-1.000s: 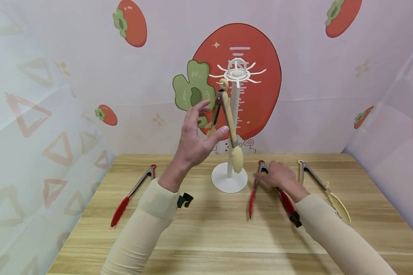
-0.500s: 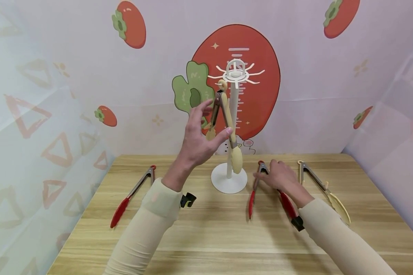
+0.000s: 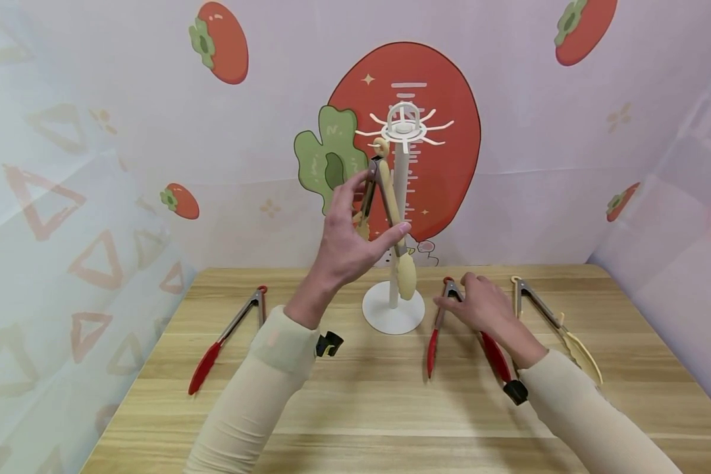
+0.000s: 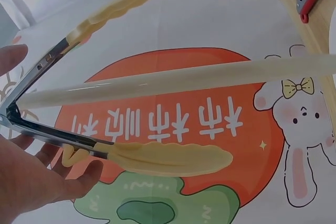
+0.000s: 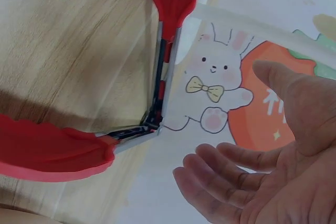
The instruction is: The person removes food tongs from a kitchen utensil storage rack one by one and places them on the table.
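Cream-tipped tongs (image 3: 393,204) hang spread by their ring from a hook of a white stand (image 3: 401,171). My left hand (image 3: 349,247) is spread around their upper part. In the left wrist view, the fingers (image 4: 68,179) lie along the lower arm of these tongs (image 4: 163,158), and the thumb (image 4: 11,59) stands apart from the other arm. My right hand (image 3: 486,306) hovers over red-tipped tongs (image 3: 434,349) lying spread on the table. The right wrist view shows its fingers (image 5: 226,174) loosely bent beside the red tongs (image 5: 176,3), holding nothing.
On the wooden table (image 3: 355,421), another pair of red tongs (image 3: 213,359) lies at the left and cream tongs (image 3: 577,349) at the right. The stand's round white base (image 3: 385,322) is at the back middle. Patterned cloth walls (image 3: 261,164) enclose the table.
My left hand has moved right and closer around the hanging cream tongs, its thumb now overlapping their right arm. The right hand has stayed over the red tongs.
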A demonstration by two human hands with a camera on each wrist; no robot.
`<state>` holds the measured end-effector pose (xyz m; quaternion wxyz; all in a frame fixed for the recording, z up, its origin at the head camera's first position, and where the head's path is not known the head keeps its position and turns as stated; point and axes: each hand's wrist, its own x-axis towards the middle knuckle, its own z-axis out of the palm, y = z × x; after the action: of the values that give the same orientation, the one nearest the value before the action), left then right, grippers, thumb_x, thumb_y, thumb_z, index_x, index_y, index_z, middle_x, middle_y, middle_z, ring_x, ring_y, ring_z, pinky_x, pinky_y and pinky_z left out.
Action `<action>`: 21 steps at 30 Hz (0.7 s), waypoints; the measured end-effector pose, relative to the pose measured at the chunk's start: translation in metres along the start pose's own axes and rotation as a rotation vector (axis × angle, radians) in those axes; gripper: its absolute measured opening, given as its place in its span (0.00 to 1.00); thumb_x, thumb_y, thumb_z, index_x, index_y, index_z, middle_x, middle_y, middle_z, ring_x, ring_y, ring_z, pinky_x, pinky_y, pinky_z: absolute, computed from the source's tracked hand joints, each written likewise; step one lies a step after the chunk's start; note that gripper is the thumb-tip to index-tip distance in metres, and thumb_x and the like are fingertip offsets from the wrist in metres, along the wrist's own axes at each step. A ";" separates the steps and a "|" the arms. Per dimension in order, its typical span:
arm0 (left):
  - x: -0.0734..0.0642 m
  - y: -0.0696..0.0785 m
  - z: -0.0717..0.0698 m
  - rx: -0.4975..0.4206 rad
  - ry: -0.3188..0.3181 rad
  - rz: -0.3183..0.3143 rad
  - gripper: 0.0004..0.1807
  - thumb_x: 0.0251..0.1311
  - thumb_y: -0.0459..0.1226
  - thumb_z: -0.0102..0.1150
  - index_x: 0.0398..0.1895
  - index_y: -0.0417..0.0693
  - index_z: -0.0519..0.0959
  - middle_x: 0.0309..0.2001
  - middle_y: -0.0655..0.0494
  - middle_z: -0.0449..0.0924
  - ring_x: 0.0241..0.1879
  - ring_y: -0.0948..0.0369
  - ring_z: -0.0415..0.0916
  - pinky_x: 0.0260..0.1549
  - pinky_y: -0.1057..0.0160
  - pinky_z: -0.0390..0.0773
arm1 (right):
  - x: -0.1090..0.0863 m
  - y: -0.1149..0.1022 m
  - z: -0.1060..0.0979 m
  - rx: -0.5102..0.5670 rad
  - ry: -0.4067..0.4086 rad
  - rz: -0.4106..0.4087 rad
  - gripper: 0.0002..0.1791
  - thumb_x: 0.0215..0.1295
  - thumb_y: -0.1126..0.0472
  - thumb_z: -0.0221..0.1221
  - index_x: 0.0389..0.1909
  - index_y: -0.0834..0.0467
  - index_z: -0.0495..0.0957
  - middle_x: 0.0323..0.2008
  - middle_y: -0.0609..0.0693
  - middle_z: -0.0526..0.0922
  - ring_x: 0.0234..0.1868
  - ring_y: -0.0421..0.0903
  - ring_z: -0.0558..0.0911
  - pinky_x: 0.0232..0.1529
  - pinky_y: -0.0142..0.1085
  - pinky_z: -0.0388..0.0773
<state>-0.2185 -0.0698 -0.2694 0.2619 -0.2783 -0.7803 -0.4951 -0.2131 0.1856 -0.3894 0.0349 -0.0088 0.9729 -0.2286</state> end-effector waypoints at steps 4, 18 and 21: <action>0.001 0.000 0.002 0.008 0.010 0.019 0.47 0.52 0.45 0.76 0.73 0.43 0.63 0.62 0.48 0.68 0.59 0.57 0.66 0.57 0.55 0.72 | -0.006 -0.003 -0.002 0.000 0.020 -0.030 0.44 0.60 0.34 0.66 0.57 0.70 0.73 0.46 0.64 0.79 0.37 0.55 0.78 0.33 0.45 0.75; 0.003 0.005 0.004 -0.013 0.011 -0.013 0.44 0.56 0.39 0.73 0.73 0.37 0.62 0.64 0.45 0.68 0.59 0.52 0.69 0.59 0.54 0.74 | -0.029 -0.011 -0.005 0.028 0.086 -0.095 0.40 0.59 0.37 0.68 0.55 0.68 0.74 0.39 0.59 0.80 0.31 0.50 0.76 0.27 0.40 0.70; 0.003 0.006 0.004 -0.012 0.016 -0.011 0.43 0.56 0.39 0.73 0.72 0.37 0.63 0.63 0.44 0.68 0.59 0.51 0.69 0.59 0.55 0.74 | -0.034 -0.015 -0.006 0.032 0.090 -0.102 0.39 0.59 0.36 0.68 0.52 0.67 0.74 0.34 0.56 0.77 0.30 0.50 0.75 0.26 0.40 0.69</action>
<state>-0.2169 -0.0637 -0.2648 0.2637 -0.2716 -0.7767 -0.5034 -0.1800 0.1765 -0.3752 -0.0206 -0.0475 0.9680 -0.2457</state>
